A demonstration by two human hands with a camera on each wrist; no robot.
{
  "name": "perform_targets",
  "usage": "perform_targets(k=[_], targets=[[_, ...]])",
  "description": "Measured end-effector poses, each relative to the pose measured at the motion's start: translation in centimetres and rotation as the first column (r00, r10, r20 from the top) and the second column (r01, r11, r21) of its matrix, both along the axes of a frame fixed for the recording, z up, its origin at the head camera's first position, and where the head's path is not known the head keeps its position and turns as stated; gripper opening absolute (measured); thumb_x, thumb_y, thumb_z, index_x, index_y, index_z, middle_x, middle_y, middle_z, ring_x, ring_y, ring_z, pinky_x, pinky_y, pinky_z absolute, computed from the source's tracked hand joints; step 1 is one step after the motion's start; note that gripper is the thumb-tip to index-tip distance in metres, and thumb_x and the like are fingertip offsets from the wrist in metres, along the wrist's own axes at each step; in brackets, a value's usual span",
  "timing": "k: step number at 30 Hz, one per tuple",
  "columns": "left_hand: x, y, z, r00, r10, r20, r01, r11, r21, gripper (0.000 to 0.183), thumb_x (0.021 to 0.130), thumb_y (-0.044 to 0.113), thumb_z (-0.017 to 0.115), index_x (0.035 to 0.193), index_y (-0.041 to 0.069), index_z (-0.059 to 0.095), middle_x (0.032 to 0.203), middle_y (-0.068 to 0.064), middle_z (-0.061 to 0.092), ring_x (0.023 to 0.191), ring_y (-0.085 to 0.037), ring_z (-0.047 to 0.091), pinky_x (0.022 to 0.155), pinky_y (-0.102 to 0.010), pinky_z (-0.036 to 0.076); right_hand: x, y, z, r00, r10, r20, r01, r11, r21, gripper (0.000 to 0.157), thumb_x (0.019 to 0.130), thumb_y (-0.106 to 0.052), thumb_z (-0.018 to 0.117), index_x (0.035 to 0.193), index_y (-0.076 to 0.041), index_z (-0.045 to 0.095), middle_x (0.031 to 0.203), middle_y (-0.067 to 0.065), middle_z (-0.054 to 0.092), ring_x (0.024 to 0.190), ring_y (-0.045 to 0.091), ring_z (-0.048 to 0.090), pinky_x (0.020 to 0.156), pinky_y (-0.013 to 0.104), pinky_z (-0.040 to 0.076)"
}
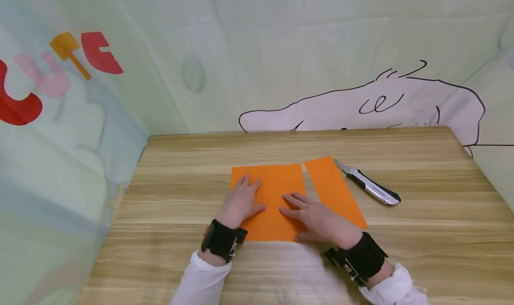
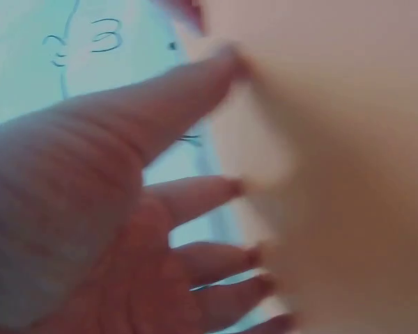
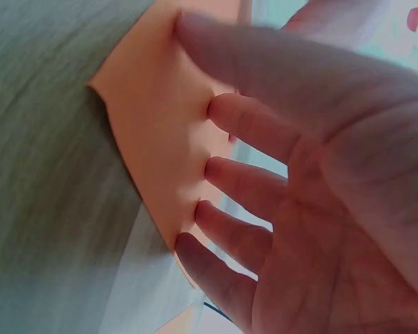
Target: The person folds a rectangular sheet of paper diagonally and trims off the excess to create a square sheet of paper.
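A roughly square sheet of orange paper (image 1: pixel 277 180) lies flat on the table in the head view. My left hand (image 1: pixel 240 201) rests on its left part with the fingers spread. On the lower right part, the fingertips of my right hand (image 1: pixel 319 218) press down, also spread. In the right wrist view, the straight fingers (image 3: pixel 247 122) touch the orange surface, and one paper corner lifts slightly. To the right of the square, a narrower orange paper strip (image 1: pixel 336 191) lies slanted, partly behind the right hand. Neither hand grips anything.
A utility knife (image 1: pixel 373 187) with its blade out lies just right of the strip, tip toward the strip's upper corner. Under everything is a wood-grain table (image 1: pixel 180 175). A printed cloth backdrop (image 1: pixel 249 64) stands behind it and along the left side.
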State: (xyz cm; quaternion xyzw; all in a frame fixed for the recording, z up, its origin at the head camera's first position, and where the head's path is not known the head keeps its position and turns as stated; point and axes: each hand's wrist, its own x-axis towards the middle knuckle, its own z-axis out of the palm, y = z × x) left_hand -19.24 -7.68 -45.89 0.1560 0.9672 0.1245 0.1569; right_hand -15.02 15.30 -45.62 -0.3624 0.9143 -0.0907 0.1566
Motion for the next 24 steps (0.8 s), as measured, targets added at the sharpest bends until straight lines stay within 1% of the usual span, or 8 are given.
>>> perform_targets(k=[3,5,7,12,14,16,21,24], targets=[[0.4,-0.3,0.9,0.999,-0.016,0.032,0.018,0.998,-0.054,0.077,0.086,0.04,0.077,0.151,0.011,0.045,0.159,-0.022,0.035,0.148,-0.039,0.035,0.115,-0.052,0.04,0.1,0.0,0.1,1.0,-0.013,0.014,0.012,1.0,0.014,0.082,0.079,-0.039,0.084,0.149,-0.013,0.049,0.161,0.018,0.034,0.148,0.044,0.032,0.113,0.056,0.039],[0.5,-0.4,1.3,0.998,-0.025,0.058,0.029,0.997,-0.077,0.079,0.084,0.038,0.08,0.15,0.011,0.046,0.16,-0.02,0.035,0.149,-0.037,0.034,0.116,-0.051,0.039,0.2,-0.1,0.1,1.0,-0.016,0.005,0.016,0.999,0.032,0.087,0.076,-0.042,0.085,0.149,-0.013,0.048,0.161,0.017,0.034,0.148,0.043,0.032,0.114,0.056,0.038],[0.6,-0.5,1.5,0.996,-0.037,0.076,0.044,0.995,-0.092,0.082,0.083,0.038,0.081,0.151,0.01,0.044,0.161,-0.019,0.034,0.15,-0.036,0.033,0.116,-0.051,0.038,0.4,-0.2,0.1,1.0,-0.021,-0.017,0.022,0.998,0.052,0.088,0.074,-0.044,0.086,0.149,-0.014,0.049,0.161,0.017,0.035,0.147,0.043,0.034,0.112,0.056,0.04],[0.6,-0.7,1.4,0.994,-0.048,0.094,0.058,0.994,-0.097,0.091,0.081,0.038,0.082,0.153,0.004,0.038,0.163,-0.018,0.03,0.151,-0.035,0.03,0.117,-0.051,0.038,0.7,-0.4,0.3,0.995,-0.007,-0.095,0.018,0.993,0.113,0.082,0.075,-0.046,0.084,0.146,-0.018,0.053,0.153,0.019,0.042,0.136,0.043,0.044,0.098,0.051,0.053],[0.5,-0.8,1.2,0.994,-0.045,0.099,0.053,0.995,-0.088,0.093,0.081,0.039,0.083,0.153,0.003,0.037,0.164,-0.017,0.028,0.152,-0.034,0.029,0.117,-0.05,0.038,0.7,-0.5,0.4,0.994,0.006,-0.112,0.009,0.992,0.129,0.078,0.077,-0.044,0.083,0.145,-0.018,0.055,0.151,0.019,0.043,0.133,0.042,0.045,0.094,0.048,0.056],[0.3,-0.9,1.0,0.993,-0.032,0.111,0.039,0.997,-0.061,0.093,0.081,0.037,0.083,0.154,0.004,0.036,0.165,-0.016,0.025,0.153,-0.034,0.026,0.118,-0.05,0.037,0.6,-0.4,0.5,0.995,0.002,-0.103,0.011,0.992,0.13,0.073,0.08,-0.041,0.082,0.145,-0.018,0.055,0.153,0.019,0.043,0.135,0.041,0.045,0.094,0.048,0.056],[-0.1,-1.3,0.6,0.993,-0.011,0.122,0.012,1.0,-0.007,0.094,0.08,0.037,0.084,0.155,0.006,0.035,0.167,-0.015,0.021,0.155,-0.034,0.021,0.119,-0.05,0.035,0.3,-0.2,0.5,0.999,-0.016,-0.048,0.02,0.995,0.097,0.063,0.086,-0.031,0.078,0.144,-0.016,0.056,0.156,0.021,0.041,0.141,0.043,0.041,0.095,0.047,0.056],[-0.2,-1.5,0.5,0.992,0.011,0.124,-0.014,1.0,0.019,0.095,0.079,0.035,0.085,0.155,0.006,0.035,0.167,-0.015,0.021,0.154,-0.037,0.02,0.119,-0.052,0.034,0.2,-0.1,0.5,0.998,-0.002,-0.059,0.006,0.997,0.071,0.061,0.086,-0.029,0.077,0.142,-0.015,0.057,0.156,0.021,0.042,0.141,0.044,0.041,0.095,0.046,0.056]])
